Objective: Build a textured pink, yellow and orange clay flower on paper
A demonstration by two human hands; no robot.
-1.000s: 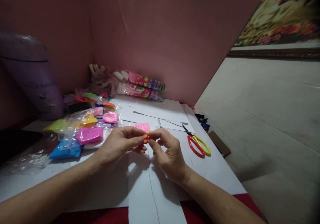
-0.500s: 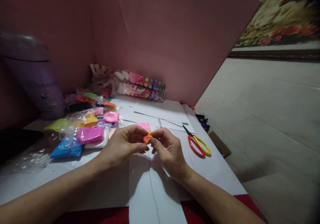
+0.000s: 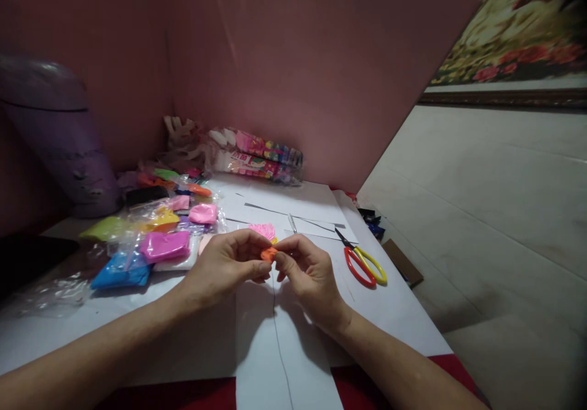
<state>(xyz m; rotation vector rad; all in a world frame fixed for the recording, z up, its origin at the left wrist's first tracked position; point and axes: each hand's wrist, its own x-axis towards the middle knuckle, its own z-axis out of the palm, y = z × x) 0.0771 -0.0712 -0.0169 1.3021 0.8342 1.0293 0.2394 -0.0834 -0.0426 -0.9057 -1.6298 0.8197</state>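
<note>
Between the fingertips of both hands is a small piece of orange modelling clay [image 3: 268, 254]. My left hand [image 3: 229, 260] is closed in a pinch on its left side. From the right, my right hand [image 3: 309, 275] pinches the same piece, fingers partly curled. Just beyond the fingertips lies a textured pink clay shape [image 3: 263, 231], with a bit of yellow beside it, partly hidden by the fingers. A thin dark line [image 3: 279, 349] runs down the white paper [image 3: 257, 361] below my hands.
Scissors with red and yellow handles [image 3: 367, 266] lie right of my hands. Bagged clay packs, among them magenta [image 3: 166, 246] and blue [image 3: 121, 270], crowd the left. A purple tumbler [image 3: 77, 147] stands behind them. Plastic-wrapped packs [image 3: 257, 159] rest against the pink panel [image 3: 284, 62].
The orange clay looked rounder and flatter before; now it shows as a smaller, narrower, folded shape between the fingertips. Both hands have stayed in nearly the same place.
</note>
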